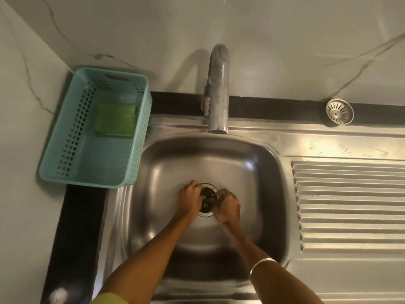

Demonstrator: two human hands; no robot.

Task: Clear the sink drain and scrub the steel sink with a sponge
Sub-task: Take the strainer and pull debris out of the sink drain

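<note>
Both my hands are down in the steel sink (258, 170) at its drain (207, 199). Dark green debris fills the drain opening. My left hand (190, 197) is at the drain's left edge with its fingers curled into the debris. On the right edge, my right hand (226, 205) has its fingers curled in as well. Whether either hand actually pinches the debris is hidden by the fingers. A green sponge (116, 120) lies in a teal plastic basket (65, 150) to the left of the sink.
The steel tap (218, 88) arches over the back of the basin. A round metal drain strainer (339, 111) lies on the black ledge at the back right. The ribbed draining board (350, 205) extends to the right. Marble-look walls close the left and back.
</note>
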